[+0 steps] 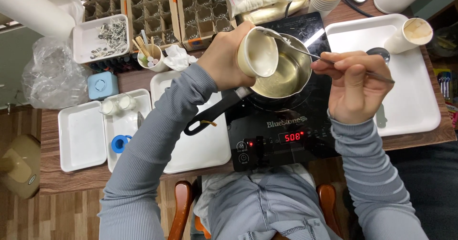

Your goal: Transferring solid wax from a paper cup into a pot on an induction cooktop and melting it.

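Basically, one moment at a wooden tabletop point(71, 180), seen from above.
Left hand: left hand point(224, 61) wraps a paper cup point(257, 55), fingers curled round its side, cup tipped on its side with the mouth toward the camera, whitish residue inside.
Right hand: right hand point(355, 85) pinches the handle of a metal spoon point(305, 51), fingers pressed together on it; the spoon bowl reaches into the cup mouth at its upper rim.
Cup position: held in the air over the left rim of a small pan point(286, 73), near the far middle of the tabletop.
Pan: holds clear yellowish liquid, black handle point(212, 113) pointing toward the near-left; sits on a black induction hob point(281, 130) with a red lit display.
Right side: white tray point(410, 101) toward the right edge, a second paper cup point(410, 34) lying on it near the far right corner.
Left side: white trays point(81, 137) along the near edge, a roll of blue tape point(120, 143) on one, a light blue box point(102, 85) behind them.
Far edge: cup of wooden sticks point(150, 56), tray of small metal pieces point(98, 39), cardboard cartons of glass jars point(191, 6).
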